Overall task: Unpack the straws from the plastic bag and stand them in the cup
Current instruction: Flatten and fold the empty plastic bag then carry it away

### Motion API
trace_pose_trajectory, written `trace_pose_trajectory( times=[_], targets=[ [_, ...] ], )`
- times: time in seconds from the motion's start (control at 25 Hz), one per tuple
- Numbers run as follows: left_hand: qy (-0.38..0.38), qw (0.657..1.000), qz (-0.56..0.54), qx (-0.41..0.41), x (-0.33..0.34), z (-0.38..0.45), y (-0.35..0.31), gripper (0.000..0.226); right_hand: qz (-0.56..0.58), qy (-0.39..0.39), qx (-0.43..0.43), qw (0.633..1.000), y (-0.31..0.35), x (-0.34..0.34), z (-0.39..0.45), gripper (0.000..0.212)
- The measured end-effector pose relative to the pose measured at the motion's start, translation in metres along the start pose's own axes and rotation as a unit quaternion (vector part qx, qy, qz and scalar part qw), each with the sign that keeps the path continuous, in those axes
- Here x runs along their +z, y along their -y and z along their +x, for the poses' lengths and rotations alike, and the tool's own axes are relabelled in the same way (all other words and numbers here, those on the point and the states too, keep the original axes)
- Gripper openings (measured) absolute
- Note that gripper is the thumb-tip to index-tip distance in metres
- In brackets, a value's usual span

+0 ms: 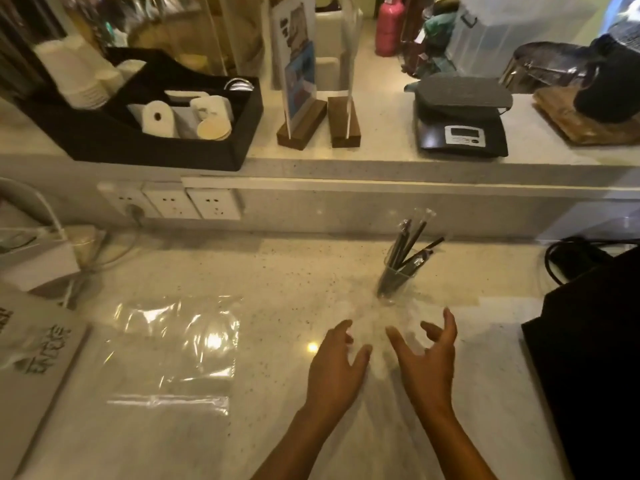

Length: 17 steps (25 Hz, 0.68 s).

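Standing in a clear cup point(393, 280) on the pale speckled bench point(277, 271) below a raised shelf point(346, 161) with a scale point(462, 129), the dark straws point(408, 244) lean up and right. The plastic bag point(173, 351) lies flat to the left. Left hand point(334, 365) and right hand point(427, 362) hover near the cup, fingers spread, holding nothing.

Left hand point(334, 367), right hand point(427, 363): bare, forearms bare too (sleeves out of frame).
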<state>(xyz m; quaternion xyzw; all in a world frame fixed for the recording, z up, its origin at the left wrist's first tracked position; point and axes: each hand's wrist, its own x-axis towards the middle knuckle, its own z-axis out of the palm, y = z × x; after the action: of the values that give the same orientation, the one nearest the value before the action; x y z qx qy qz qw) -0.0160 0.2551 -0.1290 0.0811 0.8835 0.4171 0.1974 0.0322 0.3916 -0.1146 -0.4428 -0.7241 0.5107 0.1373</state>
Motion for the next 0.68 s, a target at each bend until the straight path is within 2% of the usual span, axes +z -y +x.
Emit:
trace_pose_trajectory(
  times=[0.08,0.12,0.16,0.24,0.32,0.4,0.52,0.68],
  targets=[
    [-0.029,0.999,-0.017,-0.005,-0.018,-0.04,0.026,0.021,0.004,0.009,0.022,1.0,-0.027,-0.002,-0.043,0.048],
    [-0.039,0.998,-0.036,-0.02,-0.029,-0.06,0.039,0.021,-0.002,0.032,0.021,0.999,-0.037,0.0,-0.066,0.029],
    [-0.05,0.996,-0.055,-0.041,-0.04,-0.08,0.049,0.033,-0.017,0.068,0.011,0.998,-0.044,0.002,-0.086,0.022],
    [-0.09,0.99,-0.073,-0.075,-0.06,-0.118,0.066,0.049,-0.05,0.149,-0.034,0.987,-0.049,0.012,-0.12,0.023],
    [-0.135,0.984,-0.072,-0.097,-0.079,-0.148,0.079,0.055,-0.064,0.21,-0.085,0.972,-0.042,0.029,-0.142,0.02],
    [-0.165,0.977,-0.054,-0.12,-0.097,-0.173,0.093,0.057,-0.057,0.248,-0.117,0.96,-0.034,0.049,-0.155,0.018],
    [-0.212,0.963,-0.043,-0.163,-0.127,-0.208,0.117,0.06,-0.035,0.303,-0.119,0.945,-0.028,0.078,-0.175,0.017],
    [-0.261,0.949,-0.005,-0.179,-0.17,-0.243,0.149,0.059,-0.037,0.327,-0.129,0.935,-0.023,0.105,-0.193,0.015]
  ],
)
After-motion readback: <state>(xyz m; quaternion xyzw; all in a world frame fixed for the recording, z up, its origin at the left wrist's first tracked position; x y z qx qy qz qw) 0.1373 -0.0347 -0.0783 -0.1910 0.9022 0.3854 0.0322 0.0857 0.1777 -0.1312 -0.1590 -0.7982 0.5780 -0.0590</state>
